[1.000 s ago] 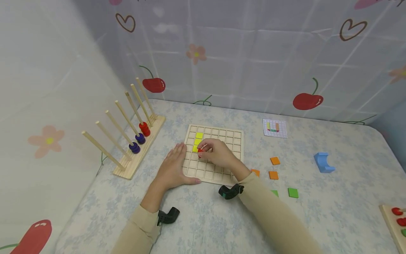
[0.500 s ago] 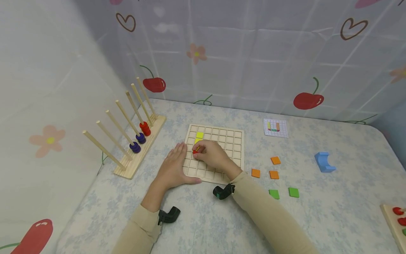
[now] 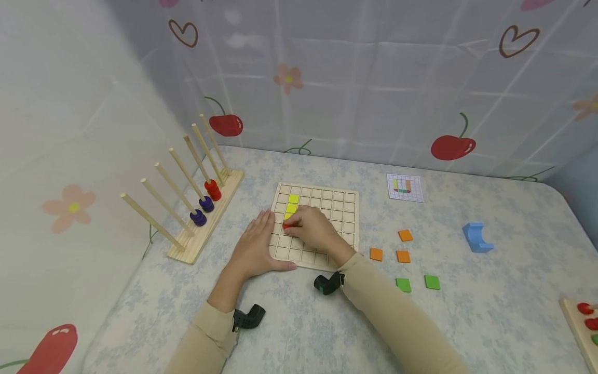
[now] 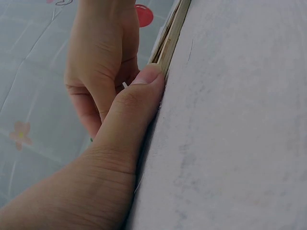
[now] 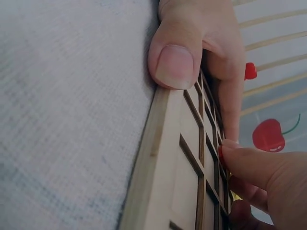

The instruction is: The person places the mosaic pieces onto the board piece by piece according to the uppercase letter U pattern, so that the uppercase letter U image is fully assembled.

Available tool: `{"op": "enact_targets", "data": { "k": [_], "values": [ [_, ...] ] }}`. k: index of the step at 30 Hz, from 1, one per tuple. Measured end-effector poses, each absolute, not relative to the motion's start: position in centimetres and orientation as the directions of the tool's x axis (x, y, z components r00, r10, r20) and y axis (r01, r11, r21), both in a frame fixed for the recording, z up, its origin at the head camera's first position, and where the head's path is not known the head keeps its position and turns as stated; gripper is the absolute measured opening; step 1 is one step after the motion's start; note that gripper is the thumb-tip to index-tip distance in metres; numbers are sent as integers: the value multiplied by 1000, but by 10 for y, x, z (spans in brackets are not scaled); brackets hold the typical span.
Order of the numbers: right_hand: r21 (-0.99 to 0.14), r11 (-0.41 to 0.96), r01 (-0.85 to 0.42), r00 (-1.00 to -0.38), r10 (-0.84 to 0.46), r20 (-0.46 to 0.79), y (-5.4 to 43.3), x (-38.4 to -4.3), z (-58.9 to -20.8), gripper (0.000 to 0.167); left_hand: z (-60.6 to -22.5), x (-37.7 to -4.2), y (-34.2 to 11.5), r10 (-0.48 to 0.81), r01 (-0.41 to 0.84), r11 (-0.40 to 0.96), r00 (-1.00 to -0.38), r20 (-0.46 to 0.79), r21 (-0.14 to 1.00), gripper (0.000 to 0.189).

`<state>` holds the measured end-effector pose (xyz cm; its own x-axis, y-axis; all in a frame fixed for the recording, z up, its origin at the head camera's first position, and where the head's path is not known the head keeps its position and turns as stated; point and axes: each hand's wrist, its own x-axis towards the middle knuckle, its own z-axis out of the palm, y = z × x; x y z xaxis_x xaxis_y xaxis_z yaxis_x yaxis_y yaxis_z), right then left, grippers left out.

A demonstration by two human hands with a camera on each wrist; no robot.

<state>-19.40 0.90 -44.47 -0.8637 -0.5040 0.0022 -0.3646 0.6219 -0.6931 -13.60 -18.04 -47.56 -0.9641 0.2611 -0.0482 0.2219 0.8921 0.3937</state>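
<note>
- pinching a small red tile (image 3: 287, 226) between thumb and fingers, the right hand (image 3: 317, 229) works over the wooden grid board (image 3: 344, 228), left of its middle!
- and that red tile is right at the near end of a column of yellow tiles (image 3: 291, 208); whether it lies flat in its square, i can't tell from here.
- over on the left hand (image 3: 254, 248), fingers straight along the board's left side, thumb stretched wide and touching the near edge by the corner.
- right of the board, on the table (image 3: 289, 322), three orange tiles (image 3: 403, 256), with two green tiles (image 3: 432, 282) nearer the person.
- further back, a printed pattern card (image 3: 405, 195); out right, a blue curved block (image 3: 477, 239).
- far left, a wooden peg rack (image 3: 209, 228) carrying red and purple rings.
</note>
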Motion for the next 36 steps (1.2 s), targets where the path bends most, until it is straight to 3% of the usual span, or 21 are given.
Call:
{"op": "enact_targets", "data": {
  "k": [8, 25, 36],
  "values": [
    [-699, 615, -365, -866, -499, 13, 11, -194, -447, 10, -475, -136, -180, 260, 222, 888, -965, -43, 402, 147],
    [-720, 594, -360, -852, -523, -5, 25, -184, -430, 23, -478, -136, -181, 254, 217, 889, -966, -39, 403, 150],
    [-726, 590, -354, -858, -513, 1, 85, -155, -404, 27, -476, -136, -179, 236, 196, 891, -971, -49, 410, 151]
  ]
}}
